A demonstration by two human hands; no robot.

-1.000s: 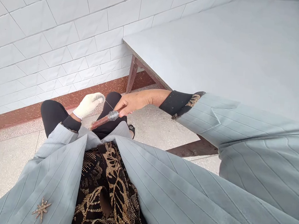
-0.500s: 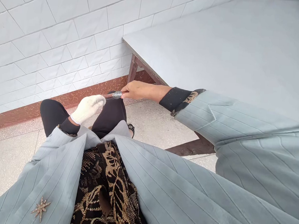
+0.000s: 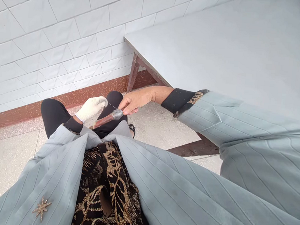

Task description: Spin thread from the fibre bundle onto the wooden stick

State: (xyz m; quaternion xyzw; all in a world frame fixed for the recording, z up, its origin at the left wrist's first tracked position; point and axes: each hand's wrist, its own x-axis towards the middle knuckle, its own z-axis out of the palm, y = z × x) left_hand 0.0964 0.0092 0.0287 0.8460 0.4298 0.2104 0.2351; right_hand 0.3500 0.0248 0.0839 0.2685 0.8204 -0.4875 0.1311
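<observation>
My right hand (image 3: pixel 133 101) is bare and closed on a reddish-brown stick (image 3: pixel 104 119) with grey thread wound round its upper part (image 3: pixel 117 114). The stick slants down to the left over my knees. A thin thread (image 3: pixel 111 105) runs from the wound part to my left hand (image 3: pixel 92 107), which wears a white glove and pinches the thread's end just left of the stick. Both hands are over my black-clad knees (image 3: pixel 51 112).
A pale grey table (image 3: pixel 224 45) with a reddish wooden frame and leg (image 3: pixel 132 74) stands to my right. A white tiled wall (image 3: pixel 54 30) with a brown-red skirting is ahead. The floor (image 3: pixel 1 162) is pale speckled stone. I wear a grey striped jacket.
Half a second ago my right hand held the stick raised and level above the knees. It has since come down and tilted the stick low to the left. The gloved hand barely moved.
</observation>
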